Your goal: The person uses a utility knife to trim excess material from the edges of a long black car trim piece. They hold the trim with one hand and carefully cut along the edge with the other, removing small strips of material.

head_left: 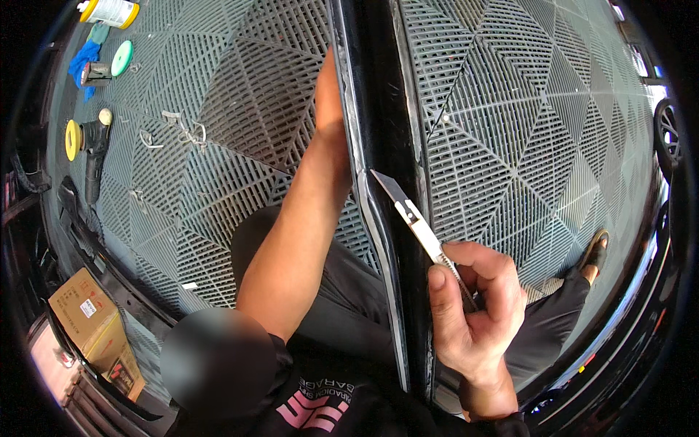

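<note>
My right hand (477, 309) holds a white snap-off utility knife (424, 231), thumb and fingers closed round its handle. The blade is out, slanting up and to the left. Its tip is at or just over the left rim of a long black panel (386, 109), which is seen edge-on and runs from top to bottom through the middle of the view. My left arm reaches up along the panel's left side. The left hand (330, 98) is against that side, its fingers hidden behind the rim.
Grey slatted tiles (255, 87) cover the floor. White scraps (193, 135) lie on them at the left, near a polisher with a yellow pad (73, 140), a green pad (122, 58) and a blue cloth (86, 54). A cardboard box (87, 320) stands lower left. A wheel (666, 131) is far right.
</note>
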Motion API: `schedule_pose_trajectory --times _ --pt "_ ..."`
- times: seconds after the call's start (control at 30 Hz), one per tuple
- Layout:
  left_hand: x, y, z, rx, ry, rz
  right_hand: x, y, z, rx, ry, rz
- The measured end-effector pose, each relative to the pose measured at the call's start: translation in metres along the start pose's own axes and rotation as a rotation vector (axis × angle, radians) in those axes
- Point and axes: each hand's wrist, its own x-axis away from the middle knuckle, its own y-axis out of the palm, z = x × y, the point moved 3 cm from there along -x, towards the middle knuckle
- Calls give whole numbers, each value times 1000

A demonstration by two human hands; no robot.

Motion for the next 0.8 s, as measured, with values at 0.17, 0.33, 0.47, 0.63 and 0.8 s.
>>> schedule_pose_trajectory --times 0.17,0.33,0.47,0.63,0.8 --pt "1 -2 -2 20 49 -22 -1 2 -3 60 -107 27" --pt "1 7 2 81 -1 16 -1 4 -5 51 -112 20" --pt "1 14 2 88 -9 67 0 4 -6 70 -113 18" --pt "0 21 7 31 -28 139 -4 6 -6 81 -161 23" --pt "3 23 8 -47 -49 173 -6 6 -7 79 -179 13"
